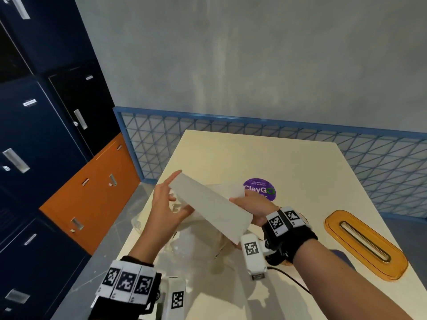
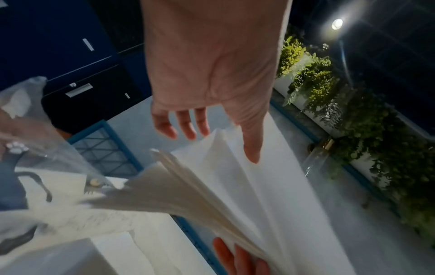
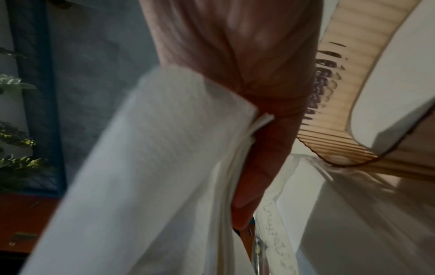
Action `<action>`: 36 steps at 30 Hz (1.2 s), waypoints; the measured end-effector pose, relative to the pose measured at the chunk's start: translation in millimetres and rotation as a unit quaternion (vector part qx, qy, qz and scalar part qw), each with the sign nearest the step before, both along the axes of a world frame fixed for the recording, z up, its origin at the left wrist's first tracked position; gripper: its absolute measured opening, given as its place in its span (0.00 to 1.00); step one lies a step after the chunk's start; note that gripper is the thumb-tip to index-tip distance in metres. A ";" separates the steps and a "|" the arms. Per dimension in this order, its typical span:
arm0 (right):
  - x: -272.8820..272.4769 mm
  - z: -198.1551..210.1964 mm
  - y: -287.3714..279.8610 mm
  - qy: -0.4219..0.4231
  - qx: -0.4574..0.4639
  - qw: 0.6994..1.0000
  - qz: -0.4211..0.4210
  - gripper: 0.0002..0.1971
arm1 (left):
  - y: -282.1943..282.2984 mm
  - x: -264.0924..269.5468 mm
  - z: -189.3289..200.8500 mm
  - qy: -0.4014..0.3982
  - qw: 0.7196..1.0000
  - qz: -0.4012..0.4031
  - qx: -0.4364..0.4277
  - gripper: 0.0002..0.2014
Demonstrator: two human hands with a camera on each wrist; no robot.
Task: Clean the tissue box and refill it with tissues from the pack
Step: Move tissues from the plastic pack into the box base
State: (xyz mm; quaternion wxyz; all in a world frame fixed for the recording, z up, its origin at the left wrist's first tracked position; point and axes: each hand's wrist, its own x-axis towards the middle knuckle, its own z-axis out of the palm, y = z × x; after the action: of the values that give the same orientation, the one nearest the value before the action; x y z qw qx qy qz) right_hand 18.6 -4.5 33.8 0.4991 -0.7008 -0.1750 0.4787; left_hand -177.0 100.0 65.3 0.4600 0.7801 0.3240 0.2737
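Steadying the stack of tissues (image 1: pixel 211 207) above the desk (image 1: pixel 288 162), the left hand (image 1: pixel 165 207) lies open-fingered against its ten o'clock end, likely to square it. The right hand (image 1: pixel 255 207) grips the four o'clock end; the orange tissue box (image 1: pixel 367 244) waits at three o'clock.

Your left hand (image 2: pixel 212 74) reaches over a fanned stack of white tissues (image 2: pixel 235 195), fingers straight, thumb tip touching the top sheet. Fingertips of your other hand (image 2: pixel 237 258) support the stack from below. Clear plastic, probably the tissue pack (image 2: pixel 35 148), blurs at left.
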 end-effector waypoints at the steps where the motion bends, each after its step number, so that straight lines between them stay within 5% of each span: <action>1: -3.0 -1.5 -0.9 0.009 -0.001 1.000 0.010 0.15 | 0.2 1.8 -1.4 0.019 0.999 0.001 0.035 0.27; 8: -18.1 -10.3 -5.7 0.038 -0.016 0.997 0.065 0.12 | 10.6 3.0 0.7 -0.025 0.996 -0.020 -0.087 0.37; 14: -21.3 -14.1 -9.7 0.063 -0.011 0.996 0.068 0.16 | 15.7 1.4 -6.6 -0.024 0.988 0.060 -0.139 0.21; 18: -23.0 -16.7 -12.5 0.115 0.016 0.992 0.057 0.10 | 18.8 -3.4 -17.3 0.001 0.983 0.130 -0.129 0.26; 22: -24.2 -16.1 -13.6 0.151 0.032 0.987 0.036 0.05 | 22.2 -15.1 -30.7 0.064 0.934 0.134 -0.324 0.33; 25: -27.6 -16.8 -9.4 0.167 0.039 0.985 0.003 0.17 | 20.5 -18.6 -36.6 0.033 0.879 0.073 -0.470 0.22; 29: -23.1 -15.4 -5.1 0.223 0.019 0.974 -0.033 0.30 | 22.1 -15.1 -41.1 0.031 0.894 0.113 -0.432 0.24; 36: -27.1 -12.7 0.2 0.033 -0.002 0.999 0.032 0.22 | 27.3 -12.8 -45.7 -0.017 0.888 0.169 -0.428 0.33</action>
State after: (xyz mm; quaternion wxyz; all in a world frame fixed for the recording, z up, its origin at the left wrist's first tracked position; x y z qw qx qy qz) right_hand -8.5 -4.3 21.1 0.4876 -0.6797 -0.1803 0.5174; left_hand -189.9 127.3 19.5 0.7013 0.4362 0.5289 0.1957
